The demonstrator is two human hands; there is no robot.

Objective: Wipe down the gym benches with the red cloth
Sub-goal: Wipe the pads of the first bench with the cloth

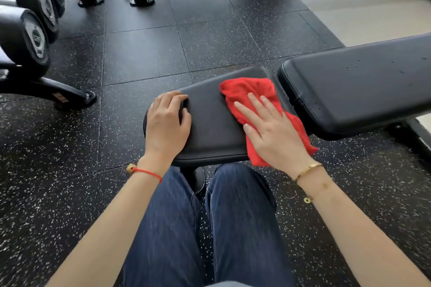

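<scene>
The step in hand is the wiping of the seat part of the bench. The crumpled red cloth lies on the right side of the black padded seat pad, close to the gap before the long black padded back pad, and one corner of it hangs over the near right edge. The right hand presses the cloth flat against the worktop; its fingers are straight and a little spread, so they push the cloth and do not pinch it. The left hand rests on the left end of the seat pad, its fingers curled over the rounded edge and gripping it, as if to steady the body.

The person stands at the near side of the seat, legs in blue jeans touching or almost touching the pad.

In my judgement the left half of the seat is not yet covered by the cloth, so the next move calls for a sweep toward the left hand. After this the back pad, where small drops are visible, needs the cloth too.
</scene>
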